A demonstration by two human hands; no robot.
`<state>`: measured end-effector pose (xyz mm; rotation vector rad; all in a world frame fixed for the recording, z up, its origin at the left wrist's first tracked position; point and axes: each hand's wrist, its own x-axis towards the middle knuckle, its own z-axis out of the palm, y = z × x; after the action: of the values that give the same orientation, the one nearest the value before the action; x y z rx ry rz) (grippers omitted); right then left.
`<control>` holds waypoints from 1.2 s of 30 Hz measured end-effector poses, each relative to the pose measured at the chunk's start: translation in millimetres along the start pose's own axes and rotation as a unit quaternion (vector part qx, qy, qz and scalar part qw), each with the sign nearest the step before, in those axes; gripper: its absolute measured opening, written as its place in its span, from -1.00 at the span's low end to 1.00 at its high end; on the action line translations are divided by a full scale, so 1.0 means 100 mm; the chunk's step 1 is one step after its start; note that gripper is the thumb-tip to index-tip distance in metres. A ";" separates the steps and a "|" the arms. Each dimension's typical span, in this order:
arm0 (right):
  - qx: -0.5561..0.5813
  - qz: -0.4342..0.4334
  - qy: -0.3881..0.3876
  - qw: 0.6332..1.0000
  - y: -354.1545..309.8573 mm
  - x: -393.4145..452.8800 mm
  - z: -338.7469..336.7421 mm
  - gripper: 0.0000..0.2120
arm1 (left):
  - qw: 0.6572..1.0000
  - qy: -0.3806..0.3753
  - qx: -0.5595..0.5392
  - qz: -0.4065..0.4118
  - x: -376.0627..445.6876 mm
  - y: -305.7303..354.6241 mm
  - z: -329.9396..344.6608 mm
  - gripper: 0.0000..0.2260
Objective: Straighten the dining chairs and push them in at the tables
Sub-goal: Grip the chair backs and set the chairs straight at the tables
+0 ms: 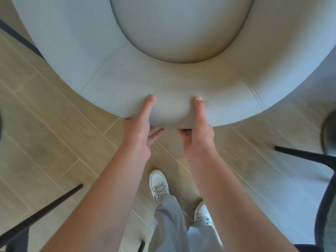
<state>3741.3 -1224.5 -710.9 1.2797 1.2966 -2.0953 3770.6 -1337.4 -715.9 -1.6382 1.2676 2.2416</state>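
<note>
A pale grey upholstered dining chair (172,84) with a curved padded backrest and a round seat cushion fills the upper half of the view, seen from above and behind. My left hand (140,131) grips the top rear edge of the backrest, thumb on top and fingers curled underneath. My right hand (198,130) holds the same edge just to the right, thumb pressed on top, fingers tucked under the rim. The two hands sit close together at the middle of the backrest. No table shows in this view.
Black chair legs (45,213) slant across the lower left and another black leg (301,155) at the right, beside a dark-framed chair (325,215) at the right edge. Wood-look floor tiles (54,124) lie below. My feet in white shoes (160,184) stand behind the chair.
</note>
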 end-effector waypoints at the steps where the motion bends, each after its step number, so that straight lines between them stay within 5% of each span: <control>1: -0.001 0.000 0.003 1.000 -0.06 0.01 0.07 -0.42 | 0.999 -0.022 0.003 0.023 0.01 0.00 -0.05 -0.36; 7: 0.002 -0.012 0.036 0.999 -0.41 -0.06 0.46 -0.44 | 0.990 -0.123 -0.071 0.025 0.06 0.27 0.24 -0.55; 13: 0.018 -0.048 -0.001 0.999 -0.54 -0.05 0.65 -0.39 | 0.984 -0.159 -0.079 0.029 0.14 0.55 0.43 -0.50; 19: 0.025 -0.083 -0.091 0.992 -0.54 0.00 0.59 -0.41 | 0.981 -0.175 -0.074 0.027 0.14 0.67 0.49 -0.50; 24: 0.030 -0.101 -0.092 0.990 -0.67 0.08 0.77 -0.31 | 0.982 -0.169 -0.065 0.045 0.19 0.84 0.65 -0.52; 36: 0.101 -0.104 -0.100 0.984 -1.23 0.11 1.41 -0.45 | 0.980 -0.147 -0.118 0.060 0.23 1.47 1.24 -0.52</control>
<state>3579.5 -1278.6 -633.1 1.0122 1.1999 -2.4843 3592.5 -1361.0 -642.4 -1.2522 1.0873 2.6745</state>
